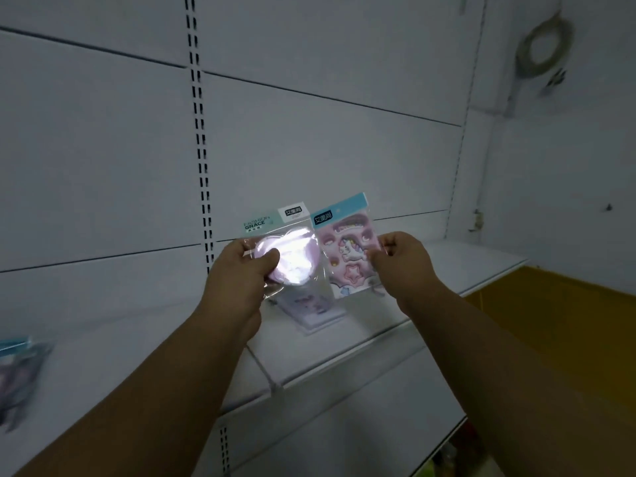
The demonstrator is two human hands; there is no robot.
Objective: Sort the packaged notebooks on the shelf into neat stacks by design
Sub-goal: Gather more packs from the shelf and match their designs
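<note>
Two packets up in the air, side by side above the white metal shelf (464, 266)! On one side, the clear plastic packet with a pale lilac heart-shaped notebook (287, 254), glare washing out most of its cover, a mint header card reading "FASHION GRACE" on top. The left hand (241, 270) grips it, thumb curled across the front and fingers behind. Right beside it, edges nearly touching, the pink unicorn-and-star design notebook in a clear packet with a turquoise header (347, 249), tilted a little to the right. The right hand (402, 259) pinches its right edge, fingers curled in tight. Down below the two, lying flat on the shelf, a small stack of packaged notebooks with a pale printed cover (311, 309), design blurred. Far left on the same shelf, another blurred packet with a turquoise top (17, 366). Behind it all, the white slotted back panel (309, 132).
</note>
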